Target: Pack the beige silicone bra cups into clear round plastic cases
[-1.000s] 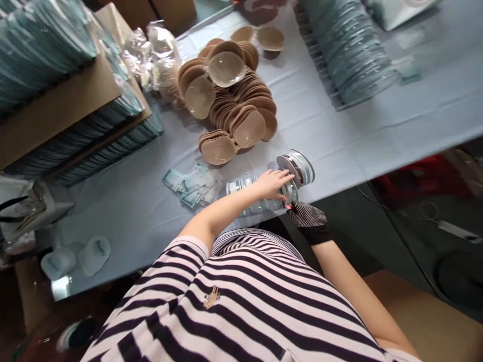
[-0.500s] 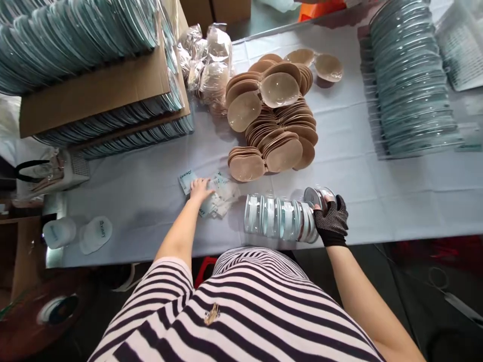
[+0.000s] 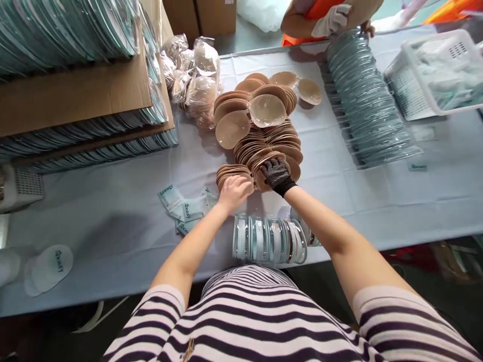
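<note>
My left hand (image 3: pixel 234 191), bare, rests with curled fingers on the near edge of a small stack of tan round pads (image 3: pixel 231 174). My right hand (image 3: pixel 276 174), in a dark mesh glove, is closed over the nearest pads of the big tan pile (image 3: pixel 260 136). Whether either hand has lifted a pad I cannot tell. A row of clear round cases (image 3: pixel 269 240) lies on its side between my forearms near the table's front edge. Small printed packets (image 3: pixel 181 207) lie just left of my left hand.
Long stacks of teal-edged clear cases (image 3: pixel 368 113) lie at right, with more on cardboard (image 3: pixel 75 95) at left. Bagged pads (image 3: pixel 194 75) sit at the back. A white basket (image 3: pixel 433 70) stands far right. Another person's gloved hand (image 3: pixel 332 20) works across the table. White oval pieces (image 3: pixel 47 264) lie front left.
My left hand left the printed packets and moved right to the small tan stack. My right hand let go of the row of clear cases and reached forward onto the tan pile.
</note>
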Demonstrator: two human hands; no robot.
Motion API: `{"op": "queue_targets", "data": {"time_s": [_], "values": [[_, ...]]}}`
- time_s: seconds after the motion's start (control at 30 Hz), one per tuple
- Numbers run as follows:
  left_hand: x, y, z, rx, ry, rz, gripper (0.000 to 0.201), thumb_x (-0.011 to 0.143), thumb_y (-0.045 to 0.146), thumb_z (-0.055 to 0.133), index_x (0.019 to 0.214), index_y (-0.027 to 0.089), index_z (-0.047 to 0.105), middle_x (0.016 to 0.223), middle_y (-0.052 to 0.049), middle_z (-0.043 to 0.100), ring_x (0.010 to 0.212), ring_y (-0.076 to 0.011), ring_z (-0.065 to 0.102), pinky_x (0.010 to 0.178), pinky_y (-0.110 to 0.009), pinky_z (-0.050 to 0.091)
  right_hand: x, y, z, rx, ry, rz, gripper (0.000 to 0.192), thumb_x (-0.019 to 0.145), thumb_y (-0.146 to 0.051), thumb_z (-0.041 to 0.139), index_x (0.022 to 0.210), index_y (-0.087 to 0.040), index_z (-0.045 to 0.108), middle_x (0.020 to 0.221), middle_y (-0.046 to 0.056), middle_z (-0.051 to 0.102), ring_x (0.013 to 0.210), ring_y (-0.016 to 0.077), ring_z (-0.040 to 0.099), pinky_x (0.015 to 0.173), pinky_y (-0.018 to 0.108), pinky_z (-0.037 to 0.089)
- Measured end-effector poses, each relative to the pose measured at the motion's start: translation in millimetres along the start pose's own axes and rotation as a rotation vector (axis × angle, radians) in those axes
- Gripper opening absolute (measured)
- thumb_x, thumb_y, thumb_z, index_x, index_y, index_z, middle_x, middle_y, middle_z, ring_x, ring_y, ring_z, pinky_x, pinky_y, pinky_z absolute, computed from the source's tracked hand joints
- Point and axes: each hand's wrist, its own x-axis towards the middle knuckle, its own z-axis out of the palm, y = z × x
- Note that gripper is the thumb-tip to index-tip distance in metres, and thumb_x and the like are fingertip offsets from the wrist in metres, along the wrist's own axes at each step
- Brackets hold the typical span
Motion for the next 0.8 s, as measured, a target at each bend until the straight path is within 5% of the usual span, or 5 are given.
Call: {"op": "queue_targets", "data": {"time_s": [0.17,0.3,0.37,0.6,0.8], "values": [[50.1,16.1,15.1,0.098,-0.023,-0.062,0.034,0.08,0.032,0.071,0.113,0.025,0.069,0.123,-0.01,0.061,0.123,-0.0312,0.048,0.119,-0.052,0.021,11.3,2.6,7.5,0.037,-0.146,-0.013,0.025,0.09,-0.013,0.053,0.108,-0.009,0.069,0.118,0.02,0.068,0.116,0.0319,0.057,0.103,0.045,0.04],[48.1,12.7,8.5,0.062,-0.001,-0.031,0.012,0.087,0.031,0.063,0.091,0.025,0.073,0.12,-0.008,0.065,0.126,-0.0304,0.047,0.116,-0.054,0.022,-9.7,9.6,-9.6,0.141,-0.27,-0.033,0.03,0.091,-0.017,0.054,0.118,-0.013,0.067,0.112,0.014,0.071,0.105,0.0251,0.064,0.093,0.036,0.046],[42.9,14.5,-3.1,0.032,-0.005,0.022,0.021,0.092,0.032,0.055,0.085,0.026,0.073,0.113,-0.006,0.069,0.127,-0.0285,0.048,0.117,-0.054,0.02,-23.0,8.0,-24.9,0.085,-0.296,0.013,0.038,0.09,-0.018,0.056,0.127,-0.018,0.064,0.11,0.014,0.072,0.097,0.0262,0.067,0.084,0.036,0.048],[2.4,63.1,-69.3,-0.126,-0.243,0.217,0.03,0.095,0.027,0.045,0.083,0.023,0.072,0.09,-0.002,0.074,0.09,-0.0197,0.064,0.102,-0.041,0.039,-82.0,-27.1,-69.7,0.269,-0.384,-0.233,0.024,0.086,-0.021,0.057,0.102,-0.024,0.074,0.101,0.005,0.075,0.087,0.0204,0.067,0.078,0.028,0.046],[-68.9,102.0,-91.0,-0.583,-0.382,0.044,0.028,0.092,0.036,0.05,0.08,0.02,0.07,0.079,0.001,0.069,0.076,-0.0152,0.06,0.071,-0.027,0.043,-150.1,-52.4,-70.6,0.568,-0.32,-0.365,0.021,0.087,-0.022,0.051,0.09,-0.02,0.072,0.088,0.002,0.074,0.075,0.0153,0.062,0.073,0.026,0.046]]}}
